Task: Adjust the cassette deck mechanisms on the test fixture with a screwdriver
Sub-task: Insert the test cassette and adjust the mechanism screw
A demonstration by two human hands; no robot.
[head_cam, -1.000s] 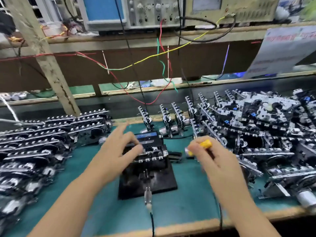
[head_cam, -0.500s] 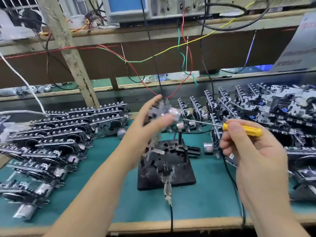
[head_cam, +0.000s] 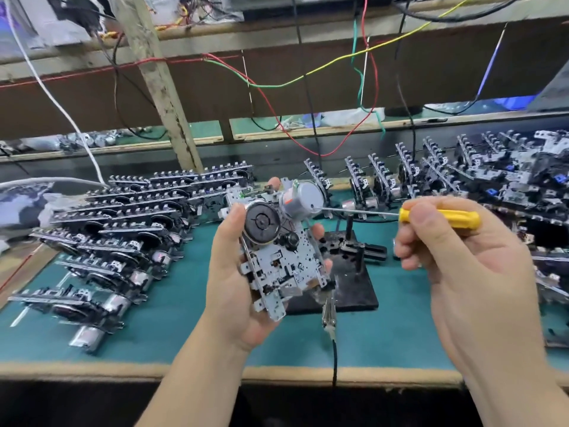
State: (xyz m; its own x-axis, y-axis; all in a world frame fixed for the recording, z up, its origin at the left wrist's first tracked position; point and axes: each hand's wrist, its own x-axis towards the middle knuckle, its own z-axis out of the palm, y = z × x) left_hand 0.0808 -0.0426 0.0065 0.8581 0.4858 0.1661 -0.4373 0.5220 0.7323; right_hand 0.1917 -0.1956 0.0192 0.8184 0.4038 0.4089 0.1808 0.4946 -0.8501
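My left hand holds a cassette deck mechanism upright in the air, its underside facing me, with a black flywheel and a silver motor at its top. My right hand grips a yellow-handled screwdriver. The thin shaft runs left and its tip touches the end face of the motor. Behind and below the mechanism stands the black test fixture on the green mat, with nothing mounted on it. A plug with a black cable lies at the fixture's front edge.
Rows of stacked mechanisms fill the left of the green mat. More mechanisms are piled at the right and stand upright at the back. Coloured wires hang from the shelf above. The bench's wooden front edge runs below my wrists.
My left hand lifted the mechanism off the fixture and turned its underside toward me. My right hand raised the screwdriver and brought its tip to the motor.
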